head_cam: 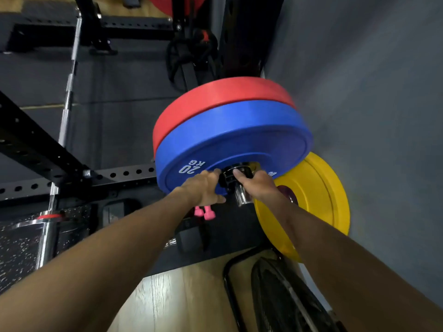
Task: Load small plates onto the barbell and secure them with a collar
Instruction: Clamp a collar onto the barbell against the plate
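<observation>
Two hands on the collar (pixel 232 176) right now, both mine. The black collar sits on the chrome barbell sleeve (pixel 242 195), snug against the face of the blue 20 KG plate (pixel 237 137), with the red plate (pixel 215 101) stacked just behind that. My left hand (pixel 203 188) curls round the collar from 9 o'clock, and my right hand (pixel 257 185) grips it from 3 o'clock, forefinger laid over the top. Whether the collar is locked I can't tell, my fingers cover most of it. The bare end of the sleeve pokes out below the collar, between my wrists.

Stuff crowding the spot: a yellow plate (pixel 318 200) leans on the grey wall (pixel 371 92) at 4 o'clock, tucked partly behind my right forearm and just beside the blue plate's rim. Pink dumbbells (pixel 204 213) lie on the floor at 6 o'clock, under my left wrist. The black perforated rack beam (pixel 124 174) runs in from 9 o'clock to the plates. The barbell shaft (pixel 68 97) stretches away at 10 o'clock. A black tube frame (pixel 230 283) sits on the wood floor (pixel 182 300) at 6 o'clock.
</observation>
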